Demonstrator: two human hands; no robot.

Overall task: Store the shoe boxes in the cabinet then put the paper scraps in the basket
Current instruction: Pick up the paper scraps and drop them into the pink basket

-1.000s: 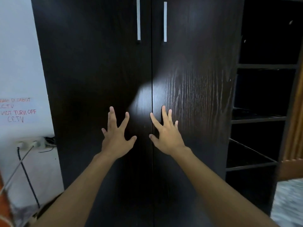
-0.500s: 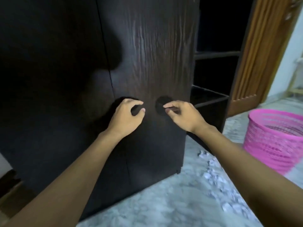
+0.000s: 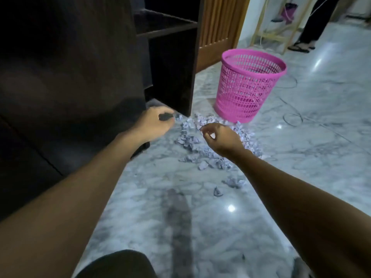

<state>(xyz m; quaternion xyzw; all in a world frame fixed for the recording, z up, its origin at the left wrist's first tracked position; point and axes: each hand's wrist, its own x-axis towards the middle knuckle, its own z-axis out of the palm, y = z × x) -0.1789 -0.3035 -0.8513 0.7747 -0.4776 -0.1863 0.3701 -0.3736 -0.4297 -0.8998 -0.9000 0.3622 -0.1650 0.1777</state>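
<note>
A pile of crumpled white paper scraps (image 3: 200,151) lies on the marble floor by the cabinet's corner. Just behind it stands a pink mesh basket (image 3: 249,85), upright. The dark wooden cabinet (image 3: 70,77) fills the left, its doors closed; no shoe boxes show. My left hand (image 3: 155,122) hovers at the cabinet's lower corner, at the pile's left edge, fingers loosely curled and holding nothing. My right hand (image 3: 218,136) hangs over the middle of the pile, its fingers also loosely curled, with nothing in them.
Open dark shelves (image 3: 166,27) adjoin the cabinet on the right, then a wooden door (image 3: 218,27). A few stray scraps (image 3: 232,182) lie nearer me. A thin cable loop (image 3: 293,119) is on the floor right of the basket. A person's legs (image 3: 313,23) stand at the far right.
Both hands left the cabinet doors and dropped toward the floor. My view swung down and right, bringing the scraps and the whole basket into sight.
</note>
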